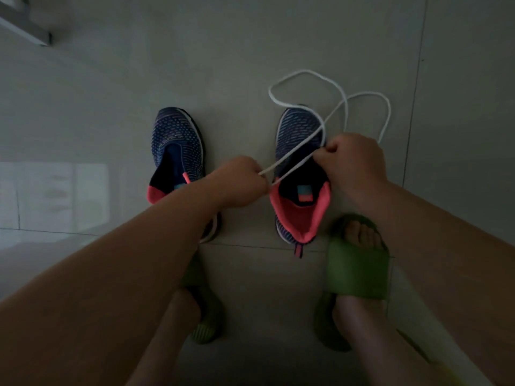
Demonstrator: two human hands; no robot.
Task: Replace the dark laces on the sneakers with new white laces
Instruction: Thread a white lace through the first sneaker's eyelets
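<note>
Left sneaker's heel behind forearm

no readable text, insole labels blurred

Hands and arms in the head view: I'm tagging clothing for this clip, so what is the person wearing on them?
Nothing shows on either. The left hand and the right hand are bare, with no gloves, rings or watch visible, and both forearms are uncovered as far as the picture's edge, with no sleeve in view. The light is dim, so fine details could be missed.
</note>
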